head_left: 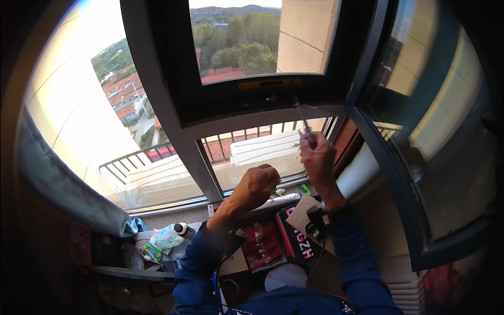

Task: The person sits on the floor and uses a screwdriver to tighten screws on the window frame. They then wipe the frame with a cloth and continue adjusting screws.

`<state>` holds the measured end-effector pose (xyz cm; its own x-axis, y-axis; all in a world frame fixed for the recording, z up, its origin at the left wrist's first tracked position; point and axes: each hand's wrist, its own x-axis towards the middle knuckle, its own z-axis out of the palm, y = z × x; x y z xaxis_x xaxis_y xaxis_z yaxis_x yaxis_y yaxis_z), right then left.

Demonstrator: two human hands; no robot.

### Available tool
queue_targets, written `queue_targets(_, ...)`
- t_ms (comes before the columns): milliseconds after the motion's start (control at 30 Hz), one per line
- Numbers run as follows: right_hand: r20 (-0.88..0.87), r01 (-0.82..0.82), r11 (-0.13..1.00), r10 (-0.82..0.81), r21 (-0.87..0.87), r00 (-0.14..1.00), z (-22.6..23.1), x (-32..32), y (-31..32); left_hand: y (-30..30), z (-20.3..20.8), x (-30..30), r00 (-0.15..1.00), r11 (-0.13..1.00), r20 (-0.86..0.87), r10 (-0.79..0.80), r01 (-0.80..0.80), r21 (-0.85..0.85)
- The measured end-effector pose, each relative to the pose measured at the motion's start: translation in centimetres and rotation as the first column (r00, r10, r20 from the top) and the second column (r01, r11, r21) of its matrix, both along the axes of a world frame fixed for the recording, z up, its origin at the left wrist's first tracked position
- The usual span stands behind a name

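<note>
In my right hand (320,160) is a screwdriver (311,138), gripped by its dark handle. Its thin shaft points up at the lower bar of the dark window frame (226,109), slightly blurred; whether the tip touches the bar I cannot tell. Lower and to the left, my left hand (256,187) is closed with the fingers curled in, in front of the lower pane. Anything inside those fingers is hidden. A small metal piece (271,98) sticks out of the frame's lower bar, left of the screwdriver tip.
At the right an opened glass sash (391,178) swings inward beside my right arm. Below my hands lie a red bag (261,244), a black and red box (300,247) and a cardboard piece (300,216). A bottle (184,230) and a patterned pouch (167,238) lie left, near a blue-grey curtain (71,191).
</note>
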<state>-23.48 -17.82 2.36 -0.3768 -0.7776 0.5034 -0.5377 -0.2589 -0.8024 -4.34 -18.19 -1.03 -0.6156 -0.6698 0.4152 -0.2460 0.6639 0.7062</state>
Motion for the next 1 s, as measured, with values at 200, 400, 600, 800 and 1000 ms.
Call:
queue_targets(200,0.194,-0.285,0.959,0.281,-0.009,0.94,2.1,-2.3,-3.3,-3.9,2.0,2.7,0.868,0.778,-0.181,0.462,-0.495,-0.386)
queue_targets(400,-0.124,-0.184,0.982,0.178,-0.04,0.976,3.4,-1.7,-9.2,-10.5,4.8,4.9,0.835,0.407,-0.25,0.49,-0.473,-0.782)
queue_targets(600,-0.43,-0.118,0.988,0.065,-0.098,0.901,2.7,-0.2,-14.6,-14.6,3.6,4.9,0.902,0.497,-0.184,0.391,-0.375,-0.782)
queue_targets(800,-0.543,-0.063,0.996,0.015,-0.07,0.84,1.9,0.3,-17.7,-15.7,1.7,4.5,0.876,0.539,-0.295,0.381,-0.47,-0.699)
queue_targets(1000,-0.564,-0.224,0.971,0.229,0.079,0.794,3.7,-0.8,-17.7,-15.6,1.8,4.6,0.868,0.535,-0.309,0.389,-0.486,-0.691)
